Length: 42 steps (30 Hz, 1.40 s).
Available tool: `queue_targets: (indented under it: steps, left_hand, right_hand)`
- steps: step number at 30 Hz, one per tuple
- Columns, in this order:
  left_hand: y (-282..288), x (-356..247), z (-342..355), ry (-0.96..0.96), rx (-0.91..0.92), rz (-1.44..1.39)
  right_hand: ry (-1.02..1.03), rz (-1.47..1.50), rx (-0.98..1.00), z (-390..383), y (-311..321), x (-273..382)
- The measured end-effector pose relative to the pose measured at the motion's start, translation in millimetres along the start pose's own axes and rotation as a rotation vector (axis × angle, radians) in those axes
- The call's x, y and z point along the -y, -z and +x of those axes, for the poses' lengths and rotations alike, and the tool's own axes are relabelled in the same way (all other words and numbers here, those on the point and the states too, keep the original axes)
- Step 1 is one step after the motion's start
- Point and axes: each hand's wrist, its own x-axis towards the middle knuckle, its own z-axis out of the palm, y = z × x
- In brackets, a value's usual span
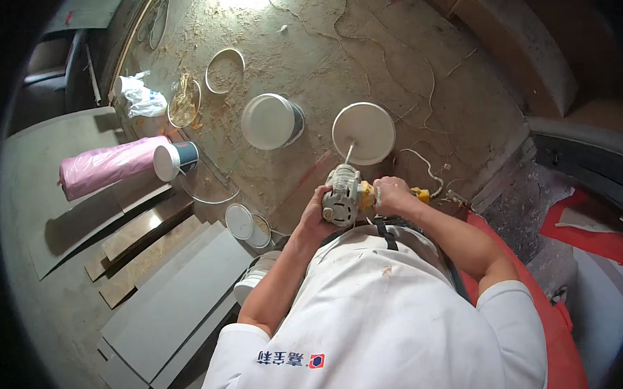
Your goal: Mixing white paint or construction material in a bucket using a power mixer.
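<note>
My left hand (pixel 316 215) is wrapped round the left side of a dusty grey-and-yellow power mixer (pixel 341 193). My right hand (pixel 393 196) grips the mixer's handle on the right, its fingers closed. The mixer's pale shaft (pixel 351 152) reaches into a white bucket (pixel 362 105) holding pale material, just ahead of my hands. A white cord (pixel 436 175) runs from near the handle across the floor to the right.
Another bucket (pixel 258 97) stands left of it. Pink wrapped roll (pixel 102 165), small pail (pixel 163 161), white bags (pixel 140 98), lids (pixel 239 221) and several grey boards (pixel 163 305) lie leftward. Scraps cover the floor (pixel 305 49). Cabinets (pixel 514 53) and red sheeting (pixel 562 211) are right.
</note>
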Motion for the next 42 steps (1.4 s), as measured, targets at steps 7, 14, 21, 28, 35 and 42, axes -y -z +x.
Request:
queue_targets:
  steps: [7, 14, 21, 28, 35, 42]
  left_hand:
    - [6, -2, -15, -0.060, 0.062, -0.066]
    - [32, -6, -8, -0.079, 0.156, -0.151]
    - [2, -11, -26, 0.012, 0.251, -0.221]
    - [25, -14, -28, 0.008, 0.224, -0.186]
    - [-11, -16, -49, -0.123, 0.177, -0.054]
    - [-32, -27, -64, -0.056, 0.090, -0.051]
  right_hand:
    - [0.001, -0.173, -0.024, 11, -5, 18]
    - [0.025, -0.282, -0.103, 13, 1, 29]
    - [-0.061, -0.325, -0.061, 12, 6, 37]
    - [-0.021, -0.330, 0.028, 6, 23, 56]
    - [0.001, -0.292, 0.028, -10, 44, 59]
    - [-0.012, -0.165, 0.098, -22, 60, 63]
